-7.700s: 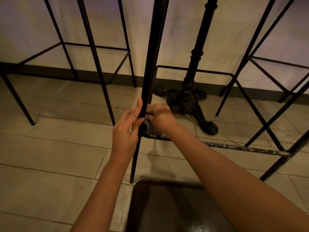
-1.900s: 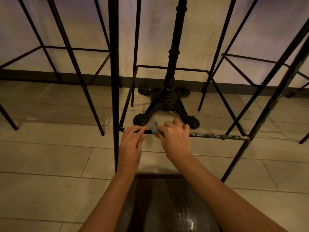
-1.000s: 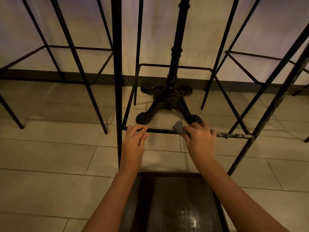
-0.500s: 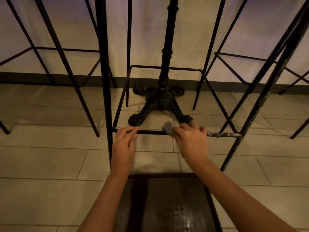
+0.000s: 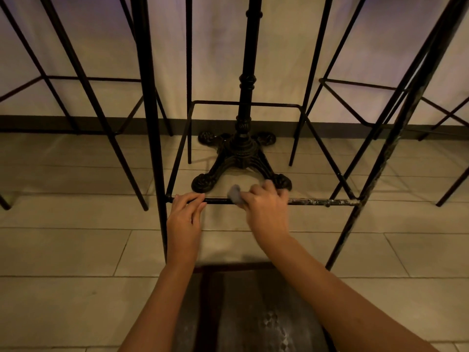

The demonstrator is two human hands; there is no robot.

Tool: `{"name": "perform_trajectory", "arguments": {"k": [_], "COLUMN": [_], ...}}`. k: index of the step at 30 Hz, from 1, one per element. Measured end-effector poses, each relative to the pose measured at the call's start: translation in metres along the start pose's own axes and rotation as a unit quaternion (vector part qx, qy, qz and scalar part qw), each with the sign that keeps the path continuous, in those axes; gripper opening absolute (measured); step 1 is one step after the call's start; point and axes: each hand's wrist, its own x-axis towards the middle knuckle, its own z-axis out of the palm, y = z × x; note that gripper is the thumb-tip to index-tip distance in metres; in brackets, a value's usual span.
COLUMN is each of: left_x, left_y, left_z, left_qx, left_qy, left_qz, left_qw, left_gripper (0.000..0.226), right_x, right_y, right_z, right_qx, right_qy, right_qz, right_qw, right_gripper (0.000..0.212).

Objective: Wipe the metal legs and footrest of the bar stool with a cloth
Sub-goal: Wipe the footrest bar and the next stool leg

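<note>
Right hand (image 5: 266, 212) clenches the cloth (image 5: 234, 193) around the footrest (image 5: 220, 200) mid-bar; left hand (image 5: 185, 217) grips the bar near the left leg (image 5: 149, 110). Best wipes firmly rightward, over the speckled stretch toward the right leg (image 5: 375, 179).

Pale plank-tile floor (image 5: 76, 250), dark skirting along far edge. Standing on it: thin black legs of several bar stools (image 5: 337, 250), ornate four-footed cast table base (image 5: 241, 158) near the far edge, centre.
</note>
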Motion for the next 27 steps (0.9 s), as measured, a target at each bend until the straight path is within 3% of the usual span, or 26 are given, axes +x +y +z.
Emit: {"name": "perform_trajectory", "arguments": {"k": [5, 14, 17, 24, 27], "left_x": [0.002, -0.001, -0.001, 0.000, 0.001], "left_y": [-0.002, 0.000, 0.001, 0.002, -0.002], "left_z": [-0.003, -0.001, 0.000, 0.000, -0.002], "left_qx": [0.017, -0.007, -0.002, 0.012, 0.017], "left_qy": [-0.014, 0.002, 0.008, 0.005, -0.001], "left_qz": [0.010, -0.004, 0.001, 0.004, 0.009], "left_qw": [1.000, 1.000, 1.000, 1.000, 1.000], "left_gripper": [0.021, 0.020, 0.020, 0.019, 0.019], "right_x": [0.007, -0.017, -0.014, -0.004, -0.008], "right_y": [-0.033, 0.050, 0.039, -0.019, -0.014], "right_z": [0.005, -0.003, -0.003, 0.002, 0.005], "right_qx": [0.010, -0.045, -0.034, 0.004, 0.001], "right_qy": [-0.009, 0.033, 0.036, 0.030, 0.031], "right_qz": [-0.035, 0.006, 0.021, -0.027, -0.049], "right_qw": [0.999, 0.998, 0.999, 0.999, 0.998], "right_gripper": [0.022, 0.027, 0.026, 0.024, 0.024]}}
